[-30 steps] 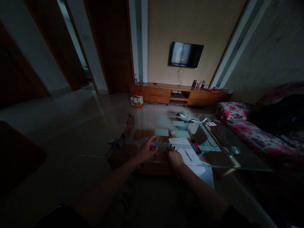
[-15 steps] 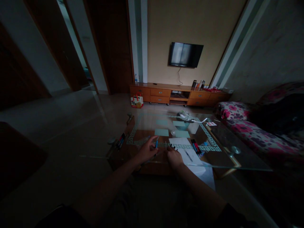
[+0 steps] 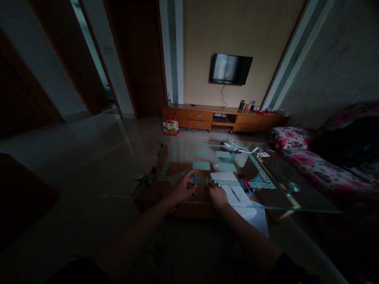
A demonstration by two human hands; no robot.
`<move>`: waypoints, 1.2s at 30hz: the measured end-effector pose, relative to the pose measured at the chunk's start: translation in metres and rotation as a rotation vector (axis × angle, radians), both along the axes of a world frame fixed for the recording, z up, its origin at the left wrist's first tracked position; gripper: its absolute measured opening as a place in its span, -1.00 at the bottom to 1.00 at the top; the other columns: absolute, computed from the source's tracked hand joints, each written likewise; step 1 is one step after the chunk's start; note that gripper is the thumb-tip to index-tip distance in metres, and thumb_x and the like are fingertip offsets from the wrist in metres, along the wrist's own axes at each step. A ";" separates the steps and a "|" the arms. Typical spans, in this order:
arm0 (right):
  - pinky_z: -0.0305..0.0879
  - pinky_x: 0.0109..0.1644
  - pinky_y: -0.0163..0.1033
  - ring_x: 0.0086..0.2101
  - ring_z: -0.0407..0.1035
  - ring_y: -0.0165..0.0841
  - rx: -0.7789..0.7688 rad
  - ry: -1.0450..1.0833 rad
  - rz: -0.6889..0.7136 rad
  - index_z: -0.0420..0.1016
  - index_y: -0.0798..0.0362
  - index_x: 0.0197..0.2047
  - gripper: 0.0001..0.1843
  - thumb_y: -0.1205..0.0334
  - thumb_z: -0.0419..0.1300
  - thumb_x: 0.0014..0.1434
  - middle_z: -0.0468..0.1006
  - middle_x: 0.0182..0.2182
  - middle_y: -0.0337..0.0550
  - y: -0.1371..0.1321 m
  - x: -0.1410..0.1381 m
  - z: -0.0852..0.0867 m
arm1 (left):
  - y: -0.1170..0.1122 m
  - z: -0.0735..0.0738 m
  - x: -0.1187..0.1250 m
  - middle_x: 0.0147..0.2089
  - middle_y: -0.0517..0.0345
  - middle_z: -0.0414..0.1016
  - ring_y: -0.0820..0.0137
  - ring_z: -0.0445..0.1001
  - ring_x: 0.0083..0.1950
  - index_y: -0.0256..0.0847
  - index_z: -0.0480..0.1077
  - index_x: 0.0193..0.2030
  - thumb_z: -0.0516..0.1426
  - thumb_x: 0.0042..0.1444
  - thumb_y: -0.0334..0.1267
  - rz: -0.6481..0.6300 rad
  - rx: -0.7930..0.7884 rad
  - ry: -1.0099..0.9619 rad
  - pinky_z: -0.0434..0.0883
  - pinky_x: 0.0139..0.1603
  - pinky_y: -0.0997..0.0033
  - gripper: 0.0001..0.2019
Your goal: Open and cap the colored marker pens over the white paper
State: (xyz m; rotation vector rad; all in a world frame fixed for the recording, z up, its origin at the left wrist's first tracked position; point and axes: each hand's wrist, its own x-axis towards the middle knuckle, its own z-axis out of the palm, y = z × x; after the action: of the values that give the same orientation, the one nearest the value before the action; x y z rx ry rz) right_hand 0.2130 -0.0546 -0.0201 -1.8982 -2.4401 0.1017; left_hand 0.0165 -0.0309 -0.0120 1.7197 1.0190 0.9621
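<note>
My left hand (image 3: 182, 191) is closed on a blue pen (image 3: 195, 180), held upright between thumb and fingers over the near part of the glass table (image 3: 180, 185). To its right, my right hand (image 3: 217, 196) has its fingers curled together at the near-left edge of the white paper (image 3: 226, 176). A thin pale pen part (image 3: 207, 180) sticks up at its fingertips; the dim light blurs its details. Small black pieces (image 3: 217, 183) lie just beyond the knuckles. On the paper rests a dark pen (image 3: 235, 194), right of my right hand.
Red, black and blue pens (image 3: 244, 183) lie right of the paper; more pens (image 3: 150, 177) lie at the table's left side. A bowl with a plastic bag (image 3: 231, 145) stands at the far side. Beyond are a TV cabinet (image 3: 199, 115) and, right, a flowered sofa (image 3: 296, 138).
The fingers of my right hand have shifted slightly. My left hand keeps the blue pen in nearly the same place.
</note>
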 end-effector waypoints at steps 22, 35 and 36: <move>0.26 -0.13 -0.30 -0.12 0.45 -0.29 -0.017 0.195 -0.028 0.49 -0.02 -0.06 -0.75 0.26 0.02 0.32 0.53 -0.09 -0.06 -0.013 -0.011 0.011 | 0.006 -0.012 0.000 -0.30 0.23 0.45 0.47 0.50 -0.41 -0.12 0.21 0.18 0.20 0.10 -0.22 -0.002 -0.011 -0.006 0.40 -0.36 0.50 -0.50; 0.37 -0.25 -0.28 -0.36 0.47 -0.34 -0.095 1.198 -0.206 0.54 0.11 -0.24 -0.77 0.16 0.20 0.07 0.61 -0.35 -0.15 0.002 -0.008 -0.001 | 0.008 -0.014 0.001 -0.23 0.11 0.49 0.40 0.50 -0.26 -0.23 0.36 -0.10 0.22 0.10 -0.17 -0.088 0.041 0.017 0.40 -0.27 0.46 -0.72; 0.36 -0.32 -0.30 -0.41 0.45 -0.37 -0.124 1.285 -0.245 0.52 0.11 -0.21 -0.73 0.14 0.21 0.04 0.59 -0.37 -0.17 0.002 -0.008 0.000 | 0.008 -0.013 0.001 -0.22 0.10 0.50 0.40 0.50 -0.26 -0.23 0.38 -0.11 0.22 0.10 -0.16 -0.104 0.057 0.021 0.41 -0.26 0.45 -0.73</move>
State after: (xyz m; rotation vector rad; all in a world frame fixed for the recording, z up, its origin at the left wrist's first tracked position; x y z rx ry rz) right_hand 0.2047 -0.0523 -0.0203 -1.3728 -1.3262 1.0713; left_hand 0.0179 -0.0227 -0.0252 1.8146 0.9147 0.9157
